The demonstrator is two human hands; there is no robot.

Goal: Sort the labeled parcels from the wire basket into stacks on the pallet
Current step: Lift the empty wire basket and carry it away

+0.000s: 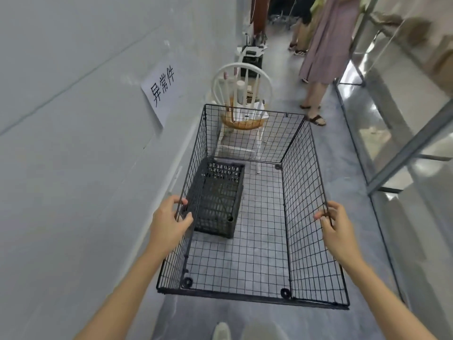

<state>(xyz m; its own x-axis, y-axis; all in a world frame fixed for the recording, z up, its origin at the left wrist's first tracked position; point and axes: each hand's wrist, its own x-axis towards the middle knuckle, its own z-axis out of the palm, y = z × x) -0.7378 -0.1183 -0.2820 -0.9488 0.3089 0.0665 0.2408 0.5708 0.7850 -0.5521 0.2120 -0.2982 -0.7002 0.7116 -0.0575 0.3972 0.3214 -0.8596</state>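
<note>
A black wire basket [255, 256] stands open-topped in front of me, with no parcels showing inside it. My left hand [169, 222] grips the top edge of its left wall, fingers curled over the wire. My right hand [335, 224] pinches the top edge of its right wall. A black plastic crate [218, 200] shows through the mesh at the basket's left side; whether it lies inside or under the basket I cannot tell. No pallet is in view.
A grey wall [73, 168] with a paper sign [163, 90] runs close on the left. A white chair [241, 104] stands just beyond the basket. Two people [326, 45] stand further back. Glass partitions [404, 143] line the right side.
</note>
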